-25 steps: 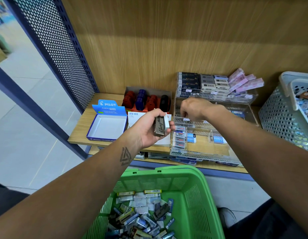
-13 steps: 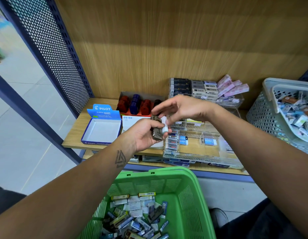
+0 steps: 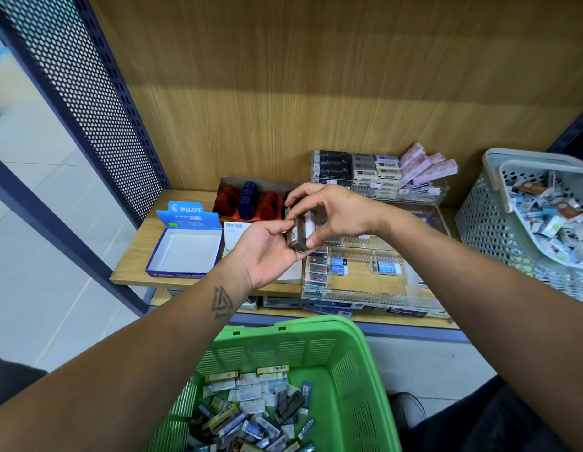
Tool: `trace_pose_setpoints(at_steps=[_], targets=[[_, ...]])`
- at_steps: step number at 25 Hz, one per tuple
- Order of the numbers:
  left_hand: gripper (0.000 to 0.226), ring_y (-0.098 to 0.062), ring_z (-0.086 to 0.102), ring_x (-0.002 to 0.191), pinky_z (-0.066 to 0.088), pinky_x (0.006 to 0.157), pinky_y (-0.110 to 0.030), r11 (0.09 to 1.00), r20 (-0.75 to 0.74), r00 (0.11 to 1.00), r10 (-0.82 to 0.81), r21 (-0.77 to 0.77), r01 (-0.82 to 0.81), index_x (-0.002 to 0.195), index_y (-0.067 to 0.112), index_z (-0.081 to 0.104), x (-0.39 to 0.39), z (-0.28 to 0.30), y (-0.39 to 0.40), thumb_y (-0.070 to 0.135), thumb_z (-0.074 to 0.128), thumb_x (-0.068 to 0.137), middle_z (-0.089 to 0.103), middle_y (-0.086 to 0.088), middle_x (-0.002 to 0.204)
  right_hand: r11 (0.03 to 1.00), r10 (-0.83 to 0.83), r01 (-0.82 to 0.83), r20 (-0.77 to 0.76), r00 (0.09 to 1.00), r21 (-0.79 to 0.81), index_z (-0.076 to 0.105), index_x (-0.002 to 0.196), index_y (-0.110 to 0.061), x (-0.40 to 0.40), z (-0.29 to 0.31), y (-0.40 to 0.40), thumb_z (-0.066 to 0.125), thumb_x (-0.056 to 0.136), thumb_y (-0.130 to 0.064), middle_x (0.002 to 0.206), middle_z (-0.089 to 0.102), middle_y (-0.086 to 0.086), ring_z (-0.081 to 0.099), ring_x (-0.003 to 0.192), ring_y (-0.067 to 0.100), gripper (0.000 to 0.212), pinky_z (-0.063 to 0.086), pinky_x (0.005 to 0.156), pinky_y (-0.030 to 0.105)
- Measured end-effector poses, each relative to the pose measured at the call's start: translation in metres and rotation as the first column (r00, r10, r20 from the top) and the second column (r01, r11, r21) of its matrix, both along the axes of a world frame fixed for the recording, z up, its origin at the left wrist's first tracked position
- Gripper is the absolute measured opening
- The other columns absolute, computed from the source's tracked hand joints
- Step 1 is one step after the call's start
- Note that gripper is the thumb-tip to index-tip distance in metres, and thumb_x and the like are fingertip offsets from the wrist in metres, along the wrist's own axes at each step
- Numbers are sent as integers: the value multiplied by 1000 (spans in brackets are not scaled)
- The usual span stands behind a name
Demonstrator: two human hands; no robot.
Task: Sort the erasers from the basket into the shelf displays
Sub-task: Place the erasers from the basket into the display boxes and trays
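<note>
My left hand (image 3: 262,252) holds a small stack of erasers (image 3: 299,231), one dark brown and one white, in front of the shelf. My right hand (image 3: 335,213) reaches across and pinches the same stack from the right with thumb and fingers. Below me stands a green basket (image 3: 358,380) with several loose erasers in its bottom. On the shelf sits a clear acrylic display (image 3: 365,288) with a few blue-sleeved erasers in its compartments. Behind it a second clear display (image 3: 381,187) holds stacked black, grey and pink eraser packs.
An open, empty blue Pilot box (image 3: 185,246) lies at the shelf's left. A box of red and blue stamps (image 3: 251,200) stands behind it. A grey perforated basket (image 3: 498,230) full of erasers sits at the right. A perforated metal panel (image 3: 97,93) bounds the left side.
My right hand left the acrylic display and came over to the erasers in my left hand. It now pinches them. The view tilted down slightly.
</note>
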State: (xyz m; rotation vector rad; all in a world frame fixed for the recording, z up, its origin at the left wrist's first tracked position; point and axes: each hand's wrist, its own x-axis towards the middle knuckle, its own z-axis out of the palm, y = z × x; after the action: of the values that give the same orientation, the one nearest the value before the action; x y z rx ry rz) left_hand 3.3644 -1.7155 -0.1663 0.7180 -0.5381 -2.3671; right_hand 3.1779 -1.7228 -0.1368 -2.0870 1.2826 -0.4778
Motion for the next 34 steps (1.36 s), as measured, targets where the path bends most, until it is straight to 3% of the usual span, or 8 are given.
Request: trace_pose_setpoints(at_steps=[4,9,15,18,21,26,31,34], targets=[[39,-39,64,114,50,98,-54,996,-6,997,75,45,-75,133,-6,48,0,-1,-1,8,32,101,63,-28,126,997,-1,7,88,996,-71,75,107,-12,2,1,-2,90,66,-10,120,63,3,62,105,10,44,47,87,19],[42,-40,65,111,52,95,-53,994,6,996,93,52,-94,133,-6,49,1,-2,-3,12,29,100,65,-28,122,990,95,-104,-97,991,-92,71,114,-15,12,1,-6,91,62,-9,122,58,0,58,106,11,56,43,87,16],[29,-36,62,101,55,81,-49,976,-27,986,162,152,-156,112,-5,57,-6,5,3,6,40,92,63,-28,114,992,61,-53,71,996,-111,76,88,-3,12,12,-8,83,77,-10,108,66,8,61,89,0,15,44,83,14],[28,-34,58,95,54,76,-46,962,-27,976,217,173,-209,111,-2,55,-15,7,4,4,43,86,58,-25,116,992,87,-84,33,996,-98,77,94,-4,5,13,-10,84,76,-11,106,68,7,63,89,5,20,49,85,20],[27,-41,62,106,52,90,-57,963,7,978,210,173,-208,110,-3,55,-16,7,3,5,38,90,60,-28,114,998,51,-51,14,999,-31,77,101,-9,5,10,-9,87,73,-17,108,66,0,62,95,6,31,49,89,24],[29,-40,64,101,53,90,-54,955,39,973,226,189,-230,108,-4,56,-12,12,2,8,33,95,64,-30,102,998,63,-63,-14,998,11,76,105,-9,10,6,-3,91,66,-13,115,60,4,56,88,-8,41,42,75,7],[35,-36,61,102,54,89,-49,960,85,968,235,138,-245,128,-2,51,-8,7,-13,14,35,101,60,-27,116,946,-304,318,176,936,-60,72,115,-7,-6,18,-7,84,77,-15,105,67,6,61,93,11,41,47,80,18],[24,-35,59,98,58,84,-41,974,166,967,195,84,-211,120,-1,50,-8,5,-15,8,44,99,55,-27,112,806,-589,552,-199,784,-211,71,113,-15,-34,12,-22,85,75,-26,100,67,2,63,88,18,42,47,74,22]])
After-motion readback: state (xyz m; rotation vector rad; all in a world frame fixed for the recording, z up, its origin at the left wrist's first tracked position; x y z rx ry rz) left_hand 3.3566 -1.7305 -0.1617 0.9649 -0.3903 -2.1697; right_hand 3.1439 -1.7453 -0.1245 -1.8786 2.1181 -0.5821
